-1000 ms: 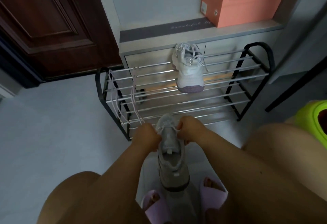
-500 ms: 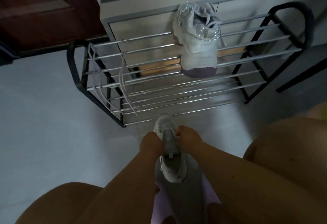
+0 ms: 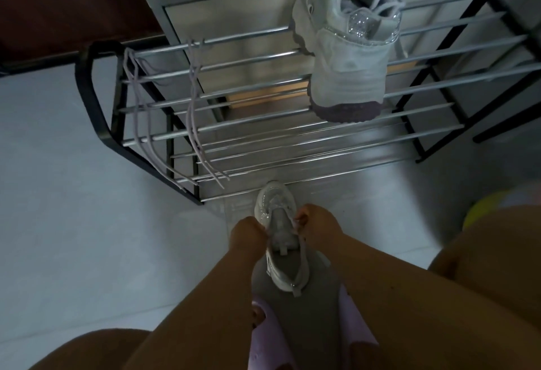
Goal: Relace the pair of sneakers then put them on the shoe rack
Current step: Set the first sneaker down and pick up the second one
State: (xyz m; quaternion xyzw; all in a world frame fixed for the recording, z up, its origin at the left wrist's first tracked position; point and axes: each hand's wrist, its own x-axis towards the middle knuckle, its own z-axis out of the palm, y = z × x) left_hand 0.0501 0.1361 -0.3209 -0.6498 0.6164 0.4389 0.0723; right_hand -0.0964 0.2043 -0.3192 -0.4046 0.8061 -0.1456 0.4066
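A grey sneaker [image 3: 282,241] stands on the floor between my feet, toe pointing to the shoe rack [image 3: 292,112]. My left hand [image 3: 247,235] grips its left eyelet edge. My right hand [image 3: 317,227] pinches the shoe's right edge, and a pale lace [image 3: 301,270] runs back from it along the shoe's right side. The second grey sneaker [image 3: 348,47] lies on the rack's top bars, heel toward me, with loose laces in it. Loose lavender laces [image 3: 193,112] hang over the rack's left bars.
The black-framed rack stands against a grey cabinet [image 3: 228,4]. A dark wooden door [image 3: 67,4] is at the upper left. My feet wear lilac slippers [image 3: 265,337]. A yellow-green object [image 3: 483,211] shows by my right knee. Pale floor spreads to the left.
The view has dropped lower and closer to the rack. Both hands have slid from the shoe's toe end back toward its tongue, still gripping the shoe's sides.
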